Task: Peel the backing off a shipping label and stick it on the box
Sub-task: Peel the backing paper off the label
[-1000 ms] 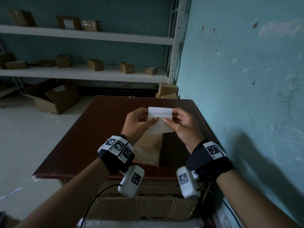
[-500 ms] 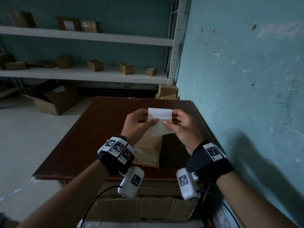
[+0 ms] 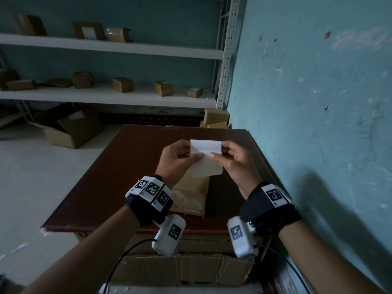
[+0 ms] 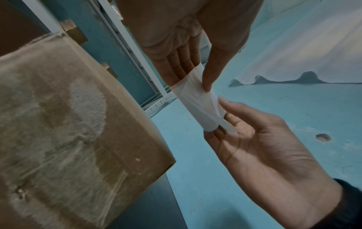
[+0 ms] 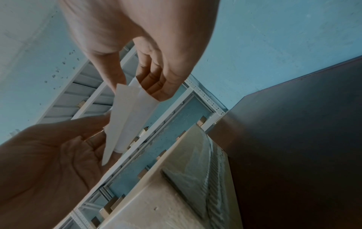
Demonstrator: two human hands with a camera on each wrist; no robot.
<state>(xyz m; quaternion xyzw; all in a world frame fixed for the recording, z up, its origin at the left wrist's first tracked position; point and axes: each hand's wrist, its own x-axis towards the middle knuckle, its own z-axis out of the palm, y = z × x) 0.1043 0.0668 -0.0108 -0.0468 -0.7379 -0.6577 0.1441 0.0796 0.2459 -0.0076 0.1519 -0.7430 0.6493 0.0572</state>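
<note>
A white shipping label (image 3: 205, 146) is held up over the table, pinched at its left edge by my left hand (image 3: 182, 156) and at its right edge by my right hand (image 3: 221, 155). One layer hangs down from the thumbs as a loose flap (image 3: 206, 169). In the left wrist view the label (image 4: 195, 99) splits into two layers near the right hand's thumb (image 4: 227, 102). The right wrist view shows the label (image 5: 137, 108) with the flat flap (image 5: 114, 128) parted from it. The brown cardboard box (image 3: 191, 196) lies on the table under my hands, its top scuffed and taped.
The dark red-brown table (image 3: 118, 170) stands against the teal wall (image 3: 318, 124) on the right. An open carton (image 3: 182, 270) sits below its near edge. White shelves (image 3: 106, 96) with several small boxes run along the back, with a large open box (image 3: 67, 128) on the floor.
Both hands stay in place on the label. The loose lower flap hangs slightly lower than a second ago.
</note>
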